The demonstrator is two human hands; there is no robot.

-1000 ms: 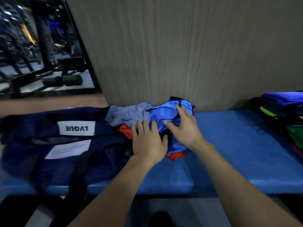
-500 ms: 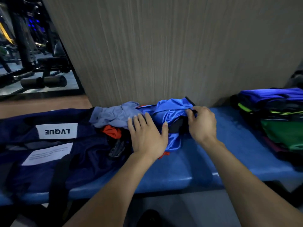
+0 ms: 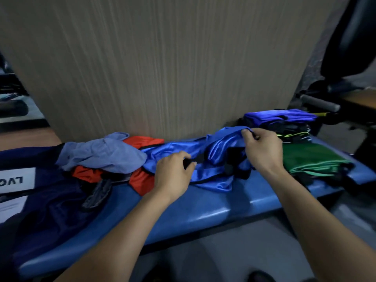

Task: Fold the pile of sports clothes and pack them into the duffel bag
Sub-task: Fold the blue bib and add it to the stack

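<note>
A shiny blue garment (image 3: 179, 151) with black trim lies stretched across the blue bench (image 3: 203, 212). My left hand (image 3: 173, 176) grips its black-edged hem near the middle. My right hand (image 3: 262, 151) pinches its upper edge, lifted a little, at the right. Left of them sits a loose pile: a pale grey-blue garment (image 3: 101, 153) over an orange one (image 3: 140, 180). The navy duffel bag (image 3: 46, 208) with a white label lies at the far left of the bench.
A stack of clothes stands at the bench's right end: a green piece (image 3: 311, 159) with a purple-blue one (image 3: 278, 117) behind it. A wood-grain wall panel (image 3: 162, 68) rises right behind the bench. Gym equipment (image 3: 321, 102) stands at the right.
Both hands have taken hold of the blue garment and pulled it rightward out of the pile, spreading it along the bench. The view has swung right.
</note>
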